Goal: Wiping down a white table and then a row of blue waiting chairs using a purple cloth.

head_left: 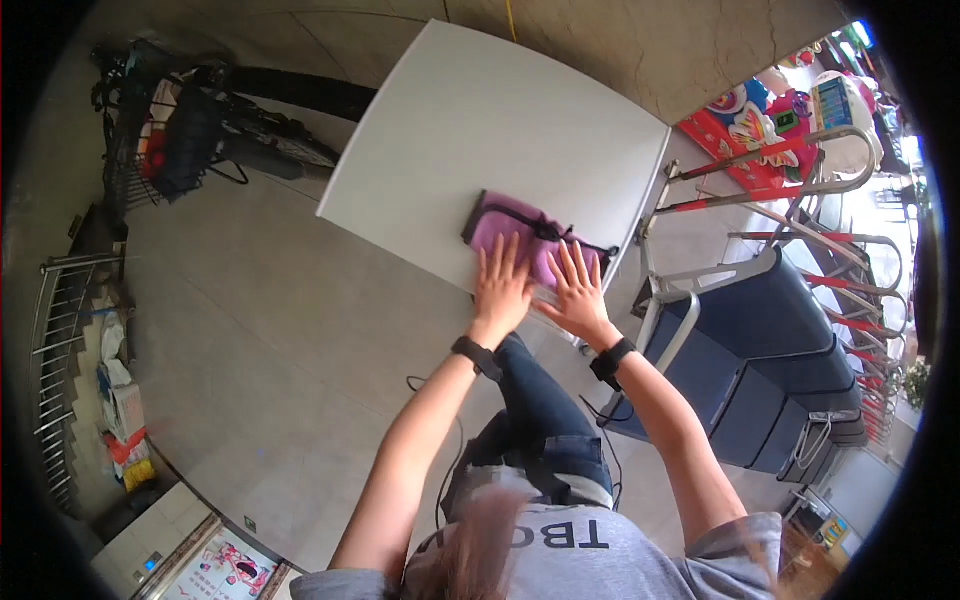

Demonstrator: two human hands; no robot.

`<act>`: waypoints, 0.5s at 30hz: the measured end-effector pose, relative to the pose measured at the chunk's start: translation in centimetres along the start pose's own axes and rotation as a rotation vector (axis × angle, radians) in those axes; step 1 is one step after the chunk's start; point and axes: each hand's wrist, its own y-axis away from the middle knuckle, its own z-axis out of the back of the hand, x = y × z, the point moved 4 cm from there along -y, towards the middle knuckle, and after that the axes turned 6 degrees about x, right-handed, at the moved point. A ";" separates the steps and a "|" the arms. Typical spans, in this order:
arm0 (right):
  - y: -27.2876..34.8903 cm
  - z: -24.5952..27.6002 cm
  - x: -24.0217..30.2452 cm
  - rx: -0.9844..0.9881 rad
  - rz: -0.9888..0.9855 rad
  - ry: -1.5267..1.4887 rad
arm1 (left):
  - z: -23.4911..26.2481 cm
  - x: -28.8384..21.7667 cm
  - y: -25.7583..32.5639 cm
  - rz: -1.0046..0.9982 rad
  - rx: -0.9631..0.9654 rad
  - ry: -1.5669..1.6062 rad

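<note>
Under left hand (503, 285) and right hand (577, 298): folded purple fabric bundle (541, 261) lying on flat white counter (480, 110).
Beyond hands: black strap (545, 231) already crossing; fastening unclear.
Hands: spreading open, gripping nothing.

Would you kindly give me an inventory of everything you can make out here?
Table: one, white, upper centre
Folded fabric item: one, purple with black strap, table's near edge
Padded seats: at least three, dark blue, right
Barriers: several, red and white, right
Colourful figures: several, multicoloured, upper right
Two-wheeler: one, mostly black, upper left
Railing: one, silvery, far left
Poster: one, pink and white, lower left
Floor: one, grey, throughout
Small rim items: uncountable, mixed colours, too blurred
T-shirt: one, grey, bottom
Wristbands: two, black, one per wrist
Left hand, right hand: two, bare, flat on the purple item
</note>
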 end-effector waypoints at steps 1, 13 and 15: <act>0.0 0.2 0.2 0.007 0.000 -0.011 | 0.6 0.1 0.2 -0.004 -0.004 0.044; 0.5 -0.3 -0.1 0.170 -0.049 -0.027 | 1.9 1.0 -0.2 -0.062 0.145 0.065; 0.2 -0.2 -0.1 0.143 -0.042 -0.040 | 2.3 1.5 -0.2 -0.077 0.089 0.072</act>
